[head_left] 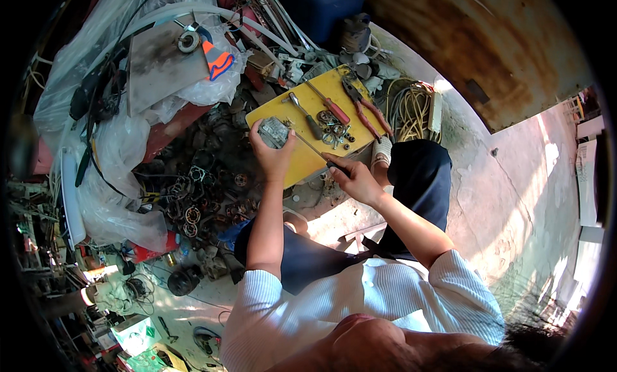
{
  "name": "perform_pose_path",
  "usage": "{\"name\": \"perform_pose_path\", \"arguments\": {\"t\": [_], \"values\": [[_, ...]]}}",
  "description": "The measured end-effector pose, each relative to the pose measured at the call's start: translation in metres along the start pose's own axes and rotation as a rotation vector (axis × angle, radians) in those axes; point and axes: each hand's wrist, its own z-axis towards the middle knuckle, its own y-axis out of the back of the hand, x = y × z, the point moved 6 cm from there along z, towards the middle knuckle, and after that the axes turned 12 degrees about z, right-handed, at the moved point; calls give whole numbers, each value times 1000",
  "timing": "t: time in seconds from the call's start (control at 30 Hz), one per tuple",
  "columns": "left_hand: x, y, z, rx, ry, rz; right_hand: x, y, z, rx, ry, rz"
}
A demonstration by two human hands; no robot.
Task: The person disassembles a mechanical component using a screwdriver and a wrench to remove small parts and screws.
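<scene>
- Head view: your left hand (275, 152) is over the left side of the yellow board (299, 171), its fingers and thumb spread around the sides of a grey metal block (274, 133) and pinching it.
- The block is raised at the yellow board's left edge; how far it clears the surface, you cannot tell from here.
- Your right hand (358, 182) is just off the yellow board's near edge, closed around the dark handle of a thin-shafted tool (313, 148), which looks like a screwdriver.
- The key relation: from your right grip, the block lies away from you and to the left, across the yellow board. The tool's long axis slants that same way, its shaft pointing toward the block and your left thumb. Whether the tip touches is too small to tell.
- Your left hand is the nearer one, already on the block; your right reaches it only through the shaft. The block's own long axis is unclear, partly covered by your fingers.
- On the yellow board, beyond the shaft, lie a ratchet wrench (306, 115), a red-handled screwdriver (334, 108) and red-handled pliers (366, 110) toward the right edge, with small metal rings and nuts (333, 133) nearer you.
- Left of the yellow board is a heap of dark metal parts (193, 179); right of it, coiled cable (406, 112).
</scene>
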Motion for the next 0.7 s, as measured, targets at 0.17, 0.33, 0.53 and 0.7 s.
{"name": "perform_pose_path", "arguments": {"t": [0.17, 0.33, 0.53, 0.7], "values": [[-1, 2, -3, 5, 3, 27, 7, -3, 1, -74, 179, -187], [-4, 6, -3, -3, -29, 71, 24, -10, 6, -90, 179, -241], [-2, 4, -3, 7, -49, 83, 21, -15, 35, -62, -10, 53], [-3, 6, -3, 4, -45, 60, 10, -4, 14, -20, -20, 133]]}}
